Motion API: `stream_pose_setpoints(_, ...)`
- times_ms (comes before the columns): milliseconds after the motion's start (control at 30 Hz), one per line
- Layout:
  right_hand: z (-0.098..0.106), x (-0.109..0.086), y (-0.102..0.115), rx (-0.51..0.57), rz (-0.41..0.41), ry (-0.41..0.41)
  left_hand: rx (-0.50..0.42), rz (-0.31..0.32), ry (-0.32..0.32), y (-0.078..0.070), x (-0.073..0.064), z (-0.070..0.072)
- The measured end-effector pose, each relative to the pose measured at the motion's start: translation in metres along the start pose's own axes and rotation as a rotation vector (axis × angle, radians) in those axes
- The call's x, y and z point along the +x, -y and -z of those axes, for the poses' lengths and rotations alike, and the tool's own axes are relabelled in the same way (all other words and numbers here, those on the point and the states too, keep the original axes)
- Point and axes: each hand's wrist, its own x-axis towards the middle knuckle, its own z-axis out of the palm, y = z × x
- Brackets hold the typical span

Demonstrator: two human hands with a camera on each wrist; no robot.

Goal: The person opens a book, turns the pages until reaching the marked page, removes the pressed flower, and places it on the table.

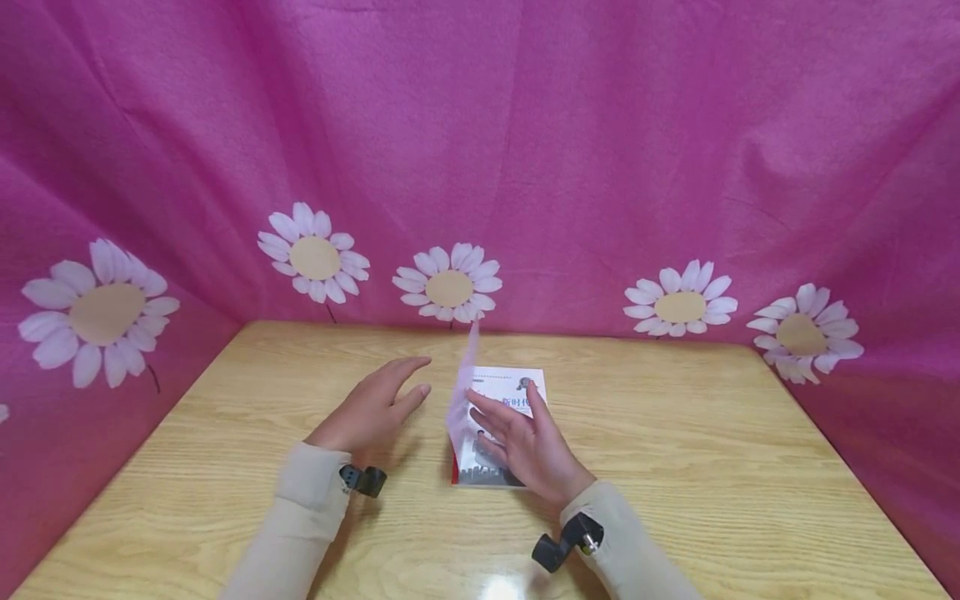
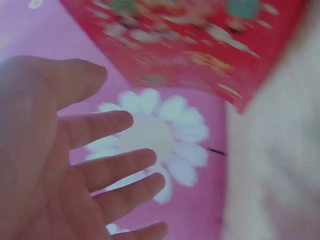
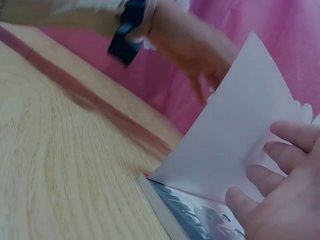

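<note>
A book [image 1: 491, 379] lies on the table, its raised cover [image 1: 462, 392] standing nearly upright along the left side. Red with coloured pictures on its outer face [image 2: 185, 55], the cover is plain and pale inside. Beneath it shows a white page with blue lettering and a grey picture along the bottom. My right hand [image 1: 536, 450] is over the page, its extended fingers [image 3: 285, 155] right at the cover's pale inner face. Left of the book, my left hand [image 1: 375, 404] hovers with fingers spread and holds nothing, its palm facing the red side.
The book is near the middle of a light wooden table [image 1: 697, 467]. A pink curtain [image 1: 570, 167] with large white daisies encloses the table's back and both sides. Each wrist carries a black strap, such as the left strap [image 1: 363, 480].
</note>
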Motion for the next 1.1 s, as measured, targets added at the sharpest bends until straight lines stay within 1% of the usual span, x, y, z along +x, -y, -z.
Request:
stream_pose_setpoints(100, -0.002, 0.002, -0.001, -0.042, -0.017, 0.015, -0.026, -0.087, -0.053, -0.015, -0.003, 0.007)
stream_pose_setpoints(167, -0.004, 0.003, -0.001, -0.069, -0.018, 0.025, -0.028, -0.156, -0.082, -0.027, -0.004, 0.008)
stream_pose_setpoints(200, -0.005, 0.004, -0.001, -0.078, -0.015, 0.031, -0.013, -0.193, -0.096, -0.033, -0.004, 0.007)
stream_pose_setpoints(300, -0.007, 0.004, -0.001, -0.09, -0.017, 0.032, 0.084, -0.291, -0.12, -0.049, -0.005, 0.001)
stream_pose_setpoints(333, -0.007, 0.004, -0.002, -0.09, -0.019, 0.027, 0.121, -0.314, -0.121, -0.053, -0.005, -0.001)
stream_pose_setpoints(367, -0.008, 0.004, -0.001, -0.088, -0.025, 0.019, 0.164, -0.333, -0.12, -0.057, -0.005, -0.005)
stream_pose_setpoints(433, -0.009, 0.003, -0.001, -0.084, -0.037, -0.002, 0.236, -0.34, -0.108, -0.061, -0.006, -0.011)
stream_pose_setpoints(533, -0.009, 0.003, -0.001, -0.082, -0.046, -0.024, 0.312, -0.314, -0.103, -0.063, -0.007, -0.016)
stream_pose_setpoints(633, -0.007, 0.003, 0.0, -0.088, -0.046, -0.032, 0.358, -0.258, -0.101, -0.062, -0.01, -0.016)
stream_pose_setpoints(733, -0.005, 0.002, 0.002, -0.105, -0.049, -0.047, 0.394, -0.196, -0.084, -0.06, -0.012, -0.013)
stream_pose_setpoints(900, 0.005, -0.003, 0.009, -0.137, -0.054, -0.112, 0.455, -0.076, -0.018, -0.059, -0.014, -0.012)
stream_pose_setpoints(1000, 0.014, -0.009, 0.012, -0.128, -0.058, -0.161, 0.489, 0.006, 0.034, -0.058, -0.014, -0.013)
stream_pose_setpoints(1100, 0.025, -0.015, 0.013, -0.112, -0.054, -0.214, 0.523, 0.068, 0.077, -0.056, -0.014, -0.016)
